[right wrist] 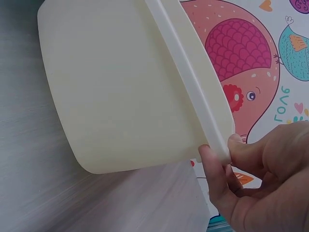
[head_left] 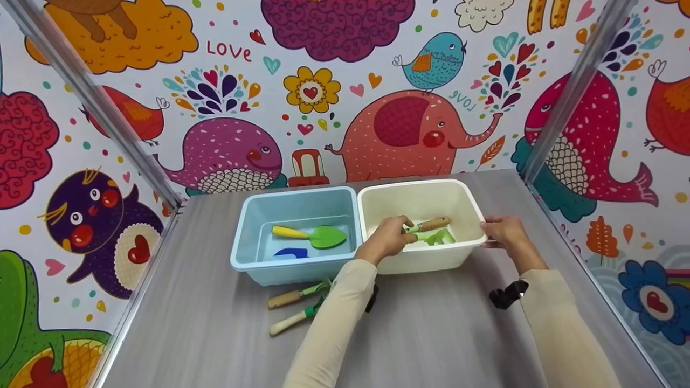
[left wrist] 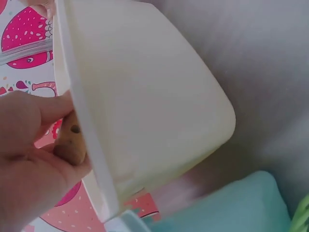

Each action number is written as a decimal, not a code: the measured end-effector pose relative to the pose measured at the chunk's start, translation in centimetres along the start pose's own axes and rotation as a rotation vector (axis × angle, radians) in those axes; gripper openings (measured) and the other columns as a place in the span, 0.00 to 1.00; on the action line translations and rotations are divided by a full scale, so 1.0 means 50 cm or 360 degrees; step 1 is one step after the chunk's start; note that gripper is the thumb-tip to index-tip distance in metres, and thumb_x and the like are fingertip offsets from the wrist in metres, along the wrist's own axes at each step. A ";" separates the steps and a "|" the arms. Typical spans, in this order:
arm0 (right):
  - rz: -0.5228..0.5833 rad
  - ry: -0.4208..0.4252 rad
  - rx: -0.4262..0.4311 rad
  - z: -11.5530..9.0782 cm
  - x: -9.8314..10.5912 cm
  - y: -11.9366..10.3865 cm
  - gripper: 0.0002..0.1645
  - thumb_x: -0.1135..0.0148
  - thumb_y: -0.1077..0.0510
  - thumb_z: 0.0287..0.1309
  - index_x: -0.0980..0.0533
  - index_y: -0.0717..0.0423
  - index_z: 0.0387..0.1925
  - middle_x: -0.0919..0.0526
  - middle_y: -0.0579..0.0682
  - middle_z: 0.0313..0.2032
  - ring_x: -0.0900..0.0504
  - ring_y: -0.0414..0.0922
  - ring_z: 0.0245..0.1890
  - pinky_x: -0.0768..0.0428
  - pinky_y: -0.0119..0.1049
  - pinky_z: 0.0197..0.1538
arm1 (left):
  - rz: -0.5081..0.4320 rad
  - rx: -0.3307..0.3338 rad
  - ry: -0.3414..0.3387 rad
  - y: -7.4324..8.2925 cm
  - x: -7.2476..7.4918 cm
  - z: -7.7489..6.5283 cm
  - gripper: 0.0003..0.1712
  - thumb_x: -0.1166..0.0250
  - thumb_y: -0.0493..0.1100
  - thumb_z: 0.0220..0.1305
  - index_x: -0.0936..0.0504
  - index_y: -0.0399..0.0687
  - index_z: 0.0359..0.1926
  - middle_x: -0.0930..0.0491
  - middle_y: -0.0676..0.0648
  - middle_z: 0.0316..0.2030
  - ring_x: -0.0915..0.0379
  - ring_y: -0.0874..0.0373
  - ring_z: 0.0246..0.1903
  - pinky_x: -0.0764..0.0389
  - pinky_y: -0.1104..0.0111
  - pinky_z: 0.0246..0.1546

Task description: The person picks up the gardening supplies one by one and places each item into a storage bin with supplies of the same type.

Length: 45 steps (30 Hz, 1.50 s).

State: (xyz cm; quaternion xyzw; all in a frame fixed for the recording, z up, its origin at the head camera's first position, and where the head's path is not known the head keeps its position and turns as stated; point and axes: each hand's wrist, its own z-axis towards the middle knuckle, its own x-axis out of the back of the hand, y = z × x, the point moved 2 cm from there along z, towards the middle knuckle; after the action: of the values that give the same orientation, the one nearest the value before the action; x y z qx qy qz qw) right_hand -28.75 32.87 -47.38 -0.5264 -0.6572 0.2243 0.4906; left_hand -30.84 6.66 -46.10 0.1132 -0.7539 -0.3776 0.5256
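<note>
Left hand (head_left: 387, 237): fingers and thumb pinch the end of a wooden handle (left wrist: 70, 142) at the near rim of the cream plastic bin (head_left: 426, 263). The handle appears to belong to the green-headed garden tool (head_left: 443, 237) inside the bin; the hand hides the joint, so this cannot be confirmed.

Right hand (head_left: 506, 233): thumb and fingers grip the bin's rim at its right end.

Possible faults:

1. Slip. The left hand's pinch is at the handle's end, with the green head beyond it. A loose pinch could let the tool rotate and drop against the bin floor.

2. Snagging. A second wooden-handled tool (head_left: 435, 223) lies just beside the green head. Lifting one could drag or flip the other.

3. Bin shift. The right hand grips only one end. An upward pull there could tilt the bin, and a sideways push could drive it into the light blue bin (head_left: 302, 274) just beside it, disturbing the trowel (head_left: 326, 237) inside.

4. Forearm contact. The left sleeve (head_left: 337, 318) passes over two wooden-handled tools, the upper (head_left: 284, 299) and the lower (head_left: 288, 324), on the table (head_left: 431, 328). A low withdrawal could sweep them; clearance cannot be judged.
</note>
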 end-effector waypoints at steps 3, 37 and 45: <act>0.0002 -0.0028 0.0010 -0.002 0.001 0.001 0.31 0.49 0.58 0.74 0.39 0.71 0.71 0.31 0.72 0.66 0.20 0.37 0.34 0.14 0.30 0.38 | -0.0077 0.0011 0.0008 -0.002 -0.002 0.003 0.22 0.34 0.38 0.67 0.22 0.43 0.61 0.19 0.41 0.55 0.23 0.52 0.54 0.19 0.62 0.55; -0.0014 -0.0031 0.0037 0.000 -0.003 -0.002 0.31 0.49 0.59 0.74 0.40 0.73 0.71 0.31 0.73 0.65 0.21 0.36 0.32 0.14 0.29 0.38 | 0.0006 -0.0362 0.0304 -0.051 0.055 -0.115 0.19 0.37 0.39 0.69 0.21 0.45 0.60 0.20 0.45 0.56 0.28 0.52 0.60 0.29 0.56 0.67; -0.0026 -0.0052 0.0061 -0.001 0.000 0.000 0.31 0.49 0.58 0.74 0.39 0.72 0.70 0.29 0.73 0.63 0.21 0.36 0.31 0.14 0.30 0.38 | -0.0015 -0.0466 0.0321 -0.063 0.047 -0.146 0.18 0.36 0.39 0.68 0.19 0.44 0.58 0.19 0.43 0.53 0.26 0.50 0.55 0.25 0.56 0.61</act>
State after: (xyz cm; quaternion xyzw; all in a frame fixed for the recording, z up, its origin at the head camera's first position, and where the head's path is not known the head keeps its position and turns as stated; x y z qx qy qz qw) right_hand -28.73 32.83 -47.35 -0.5076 -0.6650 0.2415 0.4917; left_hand -26.14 -0.12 -45.40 0.0763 -0.6337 -0.4724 0.6078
